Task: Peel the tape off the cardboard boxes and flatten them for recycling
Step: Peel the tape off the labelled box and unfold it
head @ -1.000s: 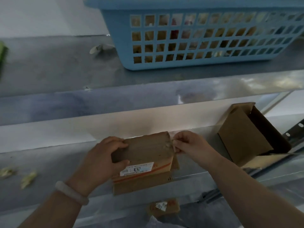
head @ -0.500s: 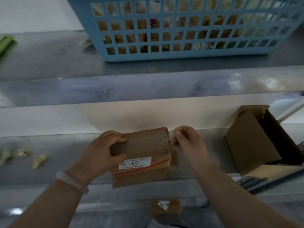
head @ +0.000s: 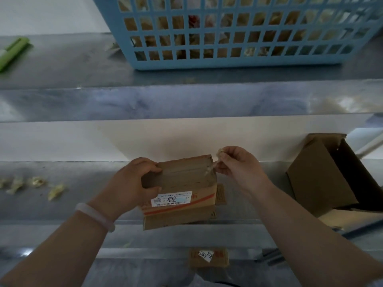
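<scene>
A small brown cardboard box (head: pixel 184 183) with a white barcode label and an orange stripe stands on the metal counter (head: pixel 83 204) in front of me. My left hand (head: pixel 132 183) grips its left end, fingers over the top and thumb on the front. My right hand (head: pixel 238 166) is at the box's top right corner and pinches a crumpled strip of clear tape (head: pixel 218 153) that still runs to the corner. A second, larger cardboard box (head: pixel 323 179) lies open on its side at the right.
A blue plastic basket (head: pixel 238 38) holding scraps stands on the upper shelf. Several balled-up tape bits (head: pixel 37 183) lie on the counter at the left. A green object (head: pixel 12 50) is at the far left. Another labelled cardboard piece (head: pixel 209 256) lies below the counter edge.
My right hand has pulled the tape a little up and away from the box's corner. The view has tilted down, so the basket sits higher in frame. My left hand keeps its grip.
</scene>
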Motion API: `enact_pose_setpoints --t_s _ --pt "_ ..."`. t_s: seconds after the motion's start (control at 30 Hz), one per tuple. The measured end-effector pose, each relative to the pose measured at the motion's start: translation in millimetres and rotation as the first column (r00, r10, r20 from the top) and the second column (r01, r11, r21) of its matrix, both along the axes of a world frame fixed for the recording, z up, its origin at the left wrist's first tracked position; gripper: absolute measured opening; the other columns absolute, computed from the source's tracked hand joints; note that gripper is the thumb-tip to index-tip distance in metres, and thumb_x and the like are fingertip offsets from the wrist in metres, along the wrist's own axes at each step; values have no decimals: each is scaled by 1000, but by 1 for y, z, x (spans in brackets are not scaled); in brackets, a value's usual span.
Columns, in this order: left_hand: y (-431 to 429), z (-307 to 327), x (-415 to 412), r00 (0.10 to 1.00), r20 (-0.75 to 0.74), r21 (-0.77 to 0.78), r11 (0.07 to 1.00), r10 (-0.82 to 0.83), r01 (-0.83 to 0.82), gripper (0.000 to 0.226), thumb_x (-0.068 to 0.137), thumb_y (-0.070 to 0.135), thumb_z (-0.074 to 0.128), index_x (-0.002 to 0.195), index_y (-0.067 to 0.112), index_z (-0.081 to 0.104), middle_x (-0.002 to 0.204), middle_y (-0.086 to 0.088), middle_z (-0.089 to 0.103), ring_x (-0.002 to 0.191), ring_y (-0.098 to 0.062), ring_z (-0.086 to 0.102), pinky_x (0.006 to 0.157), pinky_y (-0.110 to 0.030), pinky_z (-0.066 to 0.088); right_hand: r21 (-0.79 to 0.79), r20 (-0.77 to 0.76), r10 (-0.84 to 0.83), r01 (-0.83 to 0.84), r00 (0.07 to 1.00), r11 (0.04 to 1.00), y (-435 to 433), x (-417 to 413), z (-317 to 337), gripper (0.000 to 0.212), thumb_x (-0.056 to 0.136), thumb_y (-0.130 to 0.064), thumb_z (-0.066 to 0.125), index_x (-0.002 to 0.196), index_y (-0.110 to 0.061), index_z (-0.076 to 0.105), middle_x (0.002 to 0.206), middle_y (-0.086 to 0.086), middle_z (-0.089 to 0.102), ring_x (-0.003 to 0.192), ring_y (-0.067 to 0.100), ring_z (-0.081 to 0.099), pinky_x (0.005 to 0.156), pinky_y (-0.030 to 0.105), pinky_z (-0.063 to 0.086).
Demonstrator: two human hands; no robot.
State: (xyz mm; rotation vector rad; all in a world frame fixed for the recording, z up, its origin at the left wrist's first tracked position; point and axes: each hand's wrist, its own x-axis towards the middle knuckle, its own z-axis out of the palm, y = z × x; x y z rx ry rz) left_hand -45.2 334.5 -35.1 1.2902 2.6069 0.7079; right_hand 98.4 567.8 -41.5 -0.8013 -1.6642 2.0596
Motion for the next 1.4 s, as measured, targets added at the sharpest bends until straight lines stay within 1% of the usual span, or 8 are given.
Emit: enact_pose_setpoints --t_s 0.17,0.23,0.33,0.47,0.67,0.83,1.13,1.4 --pt "0 -1 1 1000 -3 -20 1000 9 -9 46 70 25 82 113 25 64 114 16 51 100 -1 48 79 -3 33 114 91 173 -183 981 977 11 -4 7 4 92 -8 62 93 -10 66 71 1 68 69 13 66 74 28 58" --pt "1 -1 2 1000 7 -20 1000 12 -12 46 70 25 81 112 26 64 115 16 50 100 0 48 79 -3 33 367 177 234 -284 956 886 15 -7 11 8 88 -13 68 93 -19 71 76 -8 72 75 6 69 75 21 56" --pt "0 -1 1 999 26 -39 999 22 -21 45 71 27 80 113 30 63 116 19 49 101 1 48 79 -3 34 730 383 319 -496 867 470 16 -9 21 23 93 -16 61 102 -32 74 88 -24 66 84 -6 62 74 6 44" --pt "2 1 4 999 -7 -87 996 34 -35 47 70 35 76 115 29 61 117 18 49 99 -4 50 83 -13 41 797 537 360 -598 763 79 19 -5 21 28 93 -22 60 120 -20 68 107 -3 62 98 10 53 82 23 42" --pt "25 -4 25 978 -184 -164 979 93 -124 77 71 85 30 133 41 42 110 5 41 97 -16 48 91 -34 46 820 528 319 -570 787 51 23 -8 20 19 87 -24 69 105 -23 74 99 -8 62 94 9 56 81 24 44" --pt "33 -19 31 936 -303 -136 965 177 -226 81 76 83 12 137 41 46 120 -2 42 110 -23 46 105 -49 36 836 537 295 -544 790 -64 23 -4 7 8 94 -23 59 101 -19 60 101 -8 50 101 11 45 81 25 39" --pt "31 -23 27 940 -300 -125 970 164 -209 80 75 84 15 137 43 45 123 0 42 113 -21 44 105 -45 36 650 277 297 -406 914 642 16 1 -1 13 97 -20 53 88 -30 53 81 -10 68 75 1 65 63 12 47" --pt "31 -26 25 939 -299 -113 971 170 -212 79 74 85 16 136 46 45 124 1 41 114 -20 42 104 -42 35 435 320 368 -481 873 761 24 -6 7 12 97 -11 54 88 -18 59 73 0 67 60 3 64 59 17 49"
